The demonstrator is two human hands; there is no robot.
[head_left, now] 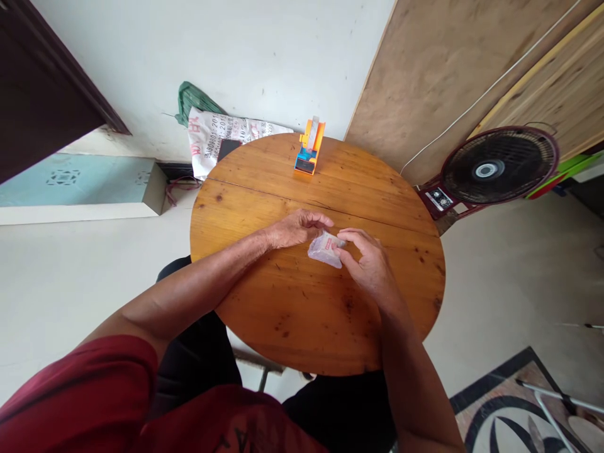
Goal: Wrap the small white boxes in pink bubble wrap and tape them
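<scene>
A small whitish packet in clear, wrinkled plastic wrap, with red print on its upper face, is just over the middle of the round wooden table. My right hand grips its right end, thumb on the near side and fingers on the far side. At the packet's upper left is my left hand, its fingers stretched out above the far edge and its thumb close to the wrap. Whether that thumb touches the plastic I cannot tell. An orange and blue tape dispenser stands near the table's far edge.
Behind the table, printed white sacks and a green bag lean against the wall. A dark fan stands to the right. On the left floor is a long pale blue-topped box.
</scene>
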